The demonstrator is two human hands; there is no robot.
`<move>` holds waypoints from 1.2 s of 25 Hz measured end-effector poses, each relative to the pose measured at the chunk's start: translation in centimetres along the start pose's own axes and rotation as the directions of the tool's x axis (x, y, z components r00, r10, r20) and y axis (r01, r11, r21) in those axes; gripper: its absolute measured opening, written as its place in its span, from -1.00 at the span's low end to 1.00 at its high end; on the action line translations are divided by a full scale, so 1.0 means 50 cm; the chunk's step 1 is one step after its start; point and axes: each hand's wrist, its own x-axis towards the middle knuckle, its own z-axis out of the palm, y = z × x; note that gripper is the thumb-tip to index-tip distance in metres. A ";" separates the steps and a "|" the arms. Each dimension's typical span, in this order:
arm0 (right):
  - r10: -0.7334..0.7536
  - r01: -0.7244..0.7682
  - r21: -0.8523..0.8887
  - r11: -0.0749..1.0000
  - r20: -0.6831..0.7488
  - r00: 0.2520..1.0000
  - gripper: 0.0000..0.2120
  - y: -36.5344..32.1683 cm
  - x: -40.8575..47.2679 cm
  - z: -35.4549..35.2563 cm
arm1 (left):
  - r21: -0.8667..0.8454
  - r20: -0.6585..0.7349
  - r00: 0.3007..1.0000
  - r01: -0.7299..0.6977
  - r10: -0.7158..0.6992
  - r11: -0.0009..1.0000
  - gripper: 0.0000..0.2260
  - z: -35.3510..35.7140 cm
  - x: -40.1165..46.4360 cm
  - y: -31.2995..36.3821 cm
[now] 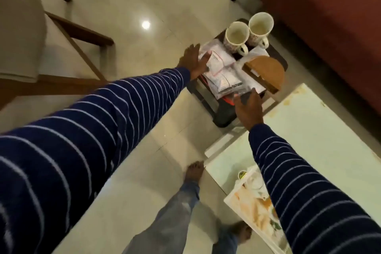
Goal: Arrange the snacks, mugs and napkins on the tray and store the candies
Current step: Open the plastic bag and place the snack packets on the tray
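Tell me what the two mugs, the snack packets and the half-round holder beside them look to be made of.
Mugs: likely glazed ceramic, with glossy cream insides, thick rims and a small printed pattern outside.
Packets: thin clear plastic film, with crinkled, shiny folds; print is blurred.
Holder: probably wood or wood board, matte even brown with a flat cut edge; too blurred to be sure.

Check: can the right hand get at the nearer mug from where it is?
Probably yes. The right hand is open at the near edge of the snack packets; the nearer mug stands beyond them, top uncovered. The wooden napkin holder sits just right of that path.
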 end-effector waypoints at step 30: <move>0.339 -0.387 0.731 0.561 0.224 0.914 -0.14 0.013 0.070 0.063 | -0.849 0.171 0.939 0.295 -0.299 0.439 -0.65 0.096 0.001 -0.074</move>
